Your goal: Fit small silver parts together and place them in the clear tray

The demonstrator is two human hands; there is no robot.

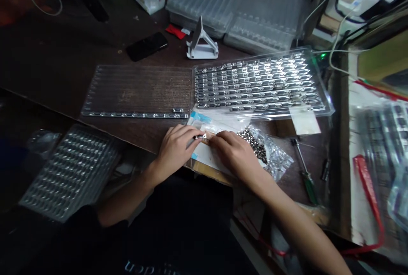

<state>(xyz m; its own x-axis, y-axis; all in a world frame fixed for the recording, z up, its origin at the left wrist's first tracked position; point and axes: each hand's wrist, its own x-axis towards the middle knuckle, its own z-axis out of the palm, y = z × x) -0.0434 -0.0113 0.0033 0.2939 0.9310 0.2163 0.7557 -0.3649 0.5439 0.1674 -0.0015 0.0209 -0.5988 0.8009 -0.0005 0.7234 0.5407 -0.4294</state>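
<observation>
Between the thumb and fingers of my left hand [177,146] is a small metal connector [200,136]. My right hand [234,152] is just right of it, fingers closed together; whatever they hold is hidden. Under both hands lies a white sheet [207,153]. A pile of small metal parts [255,143] in a clear bag touches the right side of the sheet. Beyond my hands, a clear tray [251,83] carries rows of connectors. The clear tray on the left [137,88] has one row along its near edge and a connector above its right end.
A phone [147,46] and a white stand [202,47] lie behind the trays. Stacked clear trays [236,3] stand at the back. A green-handled screwdriver [304,173] is at the right. More filled trays [68,171] are stacked low at the left.
</observation>
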